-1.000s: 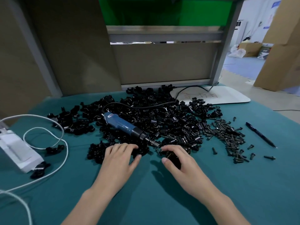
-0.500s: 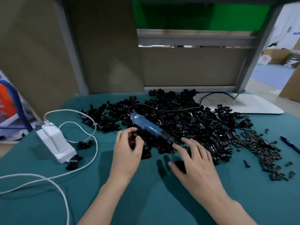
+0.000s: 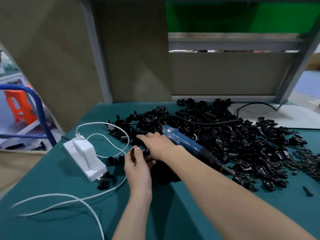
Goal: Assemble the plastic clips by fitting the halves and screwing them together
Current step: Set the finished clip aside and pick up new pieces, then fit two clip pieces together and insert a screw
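Observation:
A big heap of black plastic clip halves (image 3: 230,141) covers the green table (image 3: 216,208). A blue electric screwdriver (image 3: 183,142) lies on the heap with its tip toward the lower right. My left hand (image 3: 138,168) is in front of the heap and pinches a small black clip half (image 3: 133,151) between thumb and fingers. My right hand (image 3: 156,144) reaches across to the left over the screwdriver's body. Its fingers are stretched out flat onto the clips at the heap's left side. Dark screws (image 3: 306,163) lie at the right edge.
A white power adapter (image 3: 84,156) with a looping white cable (image 3: 57,198) sits left of my hands, and loose clips (image 3: 104,181) lie beside it. A white board (image 3: 285,120) lies back right. Brown panels close the back. A blue cart frame (image 3: 40,108) stands off the table's left.
My view has swung left. My right hand crossed leftward over the screwdriver to the heap's left side. My left hand drew back from the heap with a clip half in its fingers.

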Tool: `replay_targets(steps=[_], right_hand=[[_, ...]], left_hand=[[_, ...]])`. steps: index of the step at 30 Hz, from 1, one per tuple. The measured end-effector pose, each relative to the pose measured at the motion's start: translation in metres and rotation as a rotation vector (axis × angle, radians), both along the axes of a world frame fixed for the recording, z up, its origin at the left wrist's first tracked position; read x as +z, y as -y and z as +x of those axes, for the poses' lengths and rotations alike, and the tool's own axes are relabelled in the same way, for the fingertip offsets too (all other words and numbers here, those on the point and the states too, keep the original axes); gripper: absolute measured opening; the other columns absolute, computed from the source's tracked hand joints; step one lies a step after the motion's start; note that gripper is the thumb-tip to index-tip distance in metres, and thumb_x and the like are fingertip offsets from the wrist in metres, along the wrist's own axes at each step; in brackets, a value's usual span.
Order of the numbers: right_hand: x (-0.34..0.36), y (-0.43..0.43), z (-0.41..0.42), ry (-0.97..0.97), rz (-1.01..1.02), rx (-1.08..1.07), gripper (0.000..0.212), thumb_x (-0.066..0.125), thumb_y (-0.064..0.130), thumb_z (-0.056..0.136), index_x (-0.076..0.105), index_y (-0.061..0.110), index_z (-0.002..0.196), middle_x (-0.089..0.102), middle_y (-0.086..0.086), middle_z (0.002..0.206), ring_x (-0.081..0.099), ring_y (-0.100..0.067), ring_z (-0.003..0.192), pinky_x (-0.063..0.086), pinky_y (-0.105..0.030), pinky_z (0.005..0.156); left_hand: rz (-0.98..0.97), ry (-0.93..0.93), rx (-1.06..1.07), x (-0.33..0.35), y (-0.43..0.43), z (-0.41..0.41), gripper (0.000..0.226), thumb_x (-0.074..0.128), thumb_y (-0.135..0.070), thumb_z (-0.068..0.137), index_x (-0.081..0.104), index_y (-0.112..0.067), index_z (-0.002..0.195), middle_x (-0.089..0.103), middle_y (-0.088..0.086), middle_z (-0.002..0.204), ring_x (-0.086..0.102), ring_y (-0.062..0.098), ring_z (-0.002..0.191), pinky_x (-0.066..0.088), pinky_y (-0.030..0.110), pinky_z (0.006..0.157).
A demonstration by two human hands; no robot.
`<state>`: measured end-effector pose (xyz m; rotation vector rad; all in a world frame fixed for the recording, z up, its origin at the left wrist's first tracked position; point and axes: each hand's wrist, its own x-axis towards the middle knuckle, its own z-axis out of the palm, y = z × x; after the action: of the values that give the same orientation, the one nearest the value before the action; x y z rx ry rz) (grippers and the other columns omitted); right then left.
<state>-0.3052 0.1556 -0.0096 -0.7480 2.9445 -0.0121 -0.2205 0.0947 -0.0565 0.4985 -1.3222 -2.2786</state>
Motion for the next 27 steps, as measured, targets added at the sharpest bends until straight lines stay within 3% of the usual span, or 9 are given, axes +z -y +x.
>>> replay_targets(steps=[3, 6, 10, 12, 16, 20, 24, 27], right_hand=[[-0.003, 0.01, -0.011, -0.121, -0.061, -0.034, 0.045, 0.06, 0.028, 0.102, 0.046, 0.02, 0.144, 0.055, -0.015, 0.141, 0.049, -0.038, 0.131, 0.036, -0.047, 0.106], [-0.004, 0.002, -0.011, -0.113, -0.269, -0.069, 0.033, 0.057, 0.036, 0.104, 0.054, 0.017, 0.13, 0.064, -0.012, 0.128, 0.059, -0.033, 0.119, 0.043, -0.042, 0.097], [0.011, -0.038, 0.018, 0.025, -1.03, -0.179, 0.006, 0.066, 0.033, 0.1, 0.065, 0.027, 0.1, 0.073, 0.005, 0.096, 0.071, -0.015, 0.09, 0.055, -0.033, 0.076], [0.014, -0.068, 0.044, 0.083, -1.356, -0.251, 0.006, 0.064, 0.028, 0.102, 0.064, 0.025, 0.097, 0.073, 0.004, 0.089, 0.073, -0.009, 0.078, 0.057, -0.027, 0.066], [0.006, -0.132, 0.111, 0.523, -1.948, -0.366, 0.023, 0.065, 0.021, 0.093, 0.064, 0.003, 0.106, 0.075, -0.016, 0.101, 0.075, -0.02, 0.086, 0.061, -0.027, 0.076], [-0.009, -0.186, 0.168, 0.634, -2.147, -0.546, 0.029, 0.071, 0.006, 0.077, 0.066, -0.003, 0.104, 0.074, -0.024, 0.113, 0.076, -0.031, 0.096, 0.064, -0.035, 0.075], [-0.019, -0.218, 0.194, 0.714, -2.206, -0.653, 0.03, 0.054, 0.007, 0.099, 0.061, -0.002, 0.126, 0.071, -0.027, 0.122, 0.075, -0.034, 0.105, 0.063, -0.03, 0.074], [-0.02, -0.229, 0.2, 0.691, -2.257, -0.579, 0.043, 0.065, 0.011, 0.09, 0.061, -0.001, 0.131, 0.07, -0.027, 0.124, 0.075, -0.03, 0.105, 0.062, -0.025, 0.076]], left_hand=[[-0.018, -0.003, 0.039, -0.003, 0.0, -0.001, 0.017, 0.047, -0.03, 0.107, 0.061, -0.021, 0.105, 0.07, -0.018, 0.07, 0.064, 0.001, 0.058, 0.053, 0.029, 0.064], [0.033, 0.0, 0.042, -0.001, 0.0, -0.001, 0.016, 0.046, -0.028, 0.108, 0.062, -0.025, 0.109, 0.067, -0.006, 0.087, 0.064, 0.003, 0.06, 0.055, 0.026, 0.06], [0.088, -0.114, -0.034, 0.013, -0.004, 0.006, 0.019, 0.043, -0.022, 0.109, 0.061, -0.019, 0.108, 0.06, 0.005, 0.094, 0.064, 0.009, 0.067, 0.056, 0.024, 0.059], [0.043, -0.164, -0.112, 0.022, -0.012, 0.014, 0.021, 0.046, -0.023, 0.107, 0.061, -0.012, 0.116, 0.065, 0.005, 0.097, 0.067, 0.012, 0.073, 0.057, 0.026, 0.063], [-0.121, -0.222, -0.37, 0.033, -0.046, 0.045, 0.03, 0.059, -0.036, 0.096, 0.068, -0.019, 0.119, 0.075, -0.001, 0.103, 0.071, 0.016, 0.081, 0.058, 0.026, 0.067], [-0.201, -0.181, -0.602, 0.029, -0.082, 0.075, 0.039, 0.065, -0.037, 0.084, 0.067, -0.021, 0.119, 0.077, 0.0, 0.106, 0.074, 0.02, 0.088, 0.058, 0.024, 0.071], [-0.286, -0.147, -0.712, 0.023, -0.099, 0.085, 0.033, 0.066, -0.027, 0.085, 0.066, -0.024, 0.117, 0.077, -0.004, 0.109, 0.074, 0.018, 0.099, 0.057, 0.019, 0.076], [-0.324, -0.13, -0.719, 0.023, -0.101, 0.086, 0.035, 0.07, -0.026, 0.081, 0.066, -0.022, 0.116, 0.076, -0.002, 0.111, 0.073, 0.019, 0.102, 0.057, 0.021, 0.082]])
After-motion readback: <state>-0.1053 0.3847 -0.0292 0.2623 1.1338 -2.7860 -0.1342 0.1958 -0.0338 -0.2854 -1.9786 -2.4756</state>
